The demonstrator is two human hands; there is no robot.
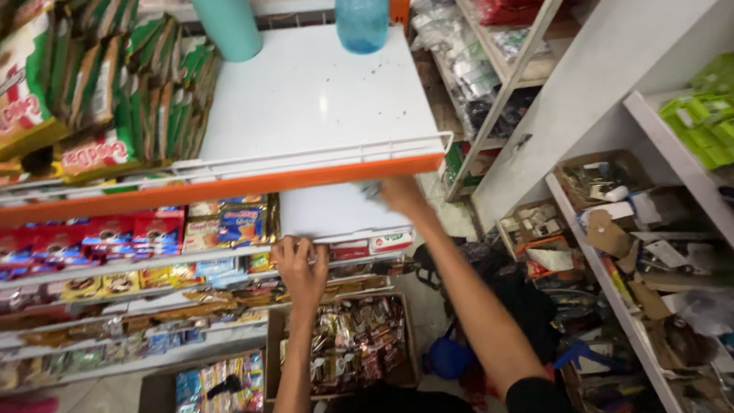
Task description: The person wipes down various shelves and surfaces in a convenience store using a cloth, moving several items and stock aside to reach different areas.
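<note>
Here: left hand (300, 268) clenched on white shelf (336, 214) front rail; right hand (397, 193) reaching under upper shelf, grip unclear.

This is a shop with white metal shelves (321, 99) that have orange front edges (229, 186). In the upper left of the frame stand green snack bags (99, 92). Below them, on the left, are rows of red and yellow packets (99, 237). On the right stands a white rack (612, 69) full of small boxes (604, 222) and green packs (703, 122). At the bottom middle, brown cardboard boxes (348, 344) of sweets sit on the floor. The light is bright.
</note>
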